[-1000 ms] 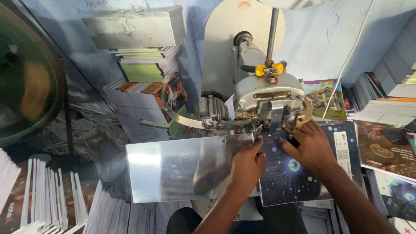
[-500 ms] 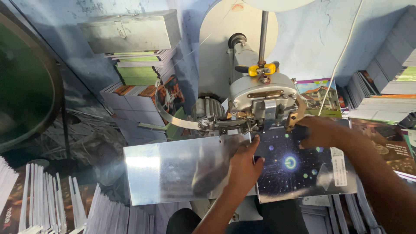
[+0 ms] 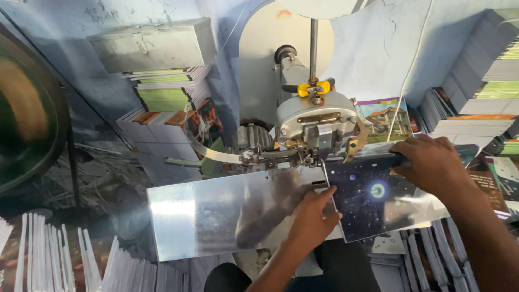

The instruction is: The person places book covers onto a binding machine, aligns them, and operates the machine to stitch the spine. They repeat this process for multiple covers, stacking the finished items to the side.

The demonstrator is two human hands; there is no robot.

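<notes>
Since the earlier frames the dark star-printed booklet (image 3: 378, 200) has swung from upright to lying crosswise, and my right hand (image 3: 432, 159) has travelled out from the machine head to the booklet's far upper edge. The booklet now lies flat on the shiny metal tabletop (image 3: 216, 213), its long axis running left to right, its left edge just under the stitching machine head (image 3: 318, 121). My right hand presses flat on the upper right corner, fingers spread along the edge, not closed round it. My left hand (image 3: 312, 216) rests palm down at the booklet's left edge, fingers narrow and extended toward the head; it is the nearer hand to the machine. Stacks of booklets (image 3: 476, 81) stand to the right, well apart.
</notes>
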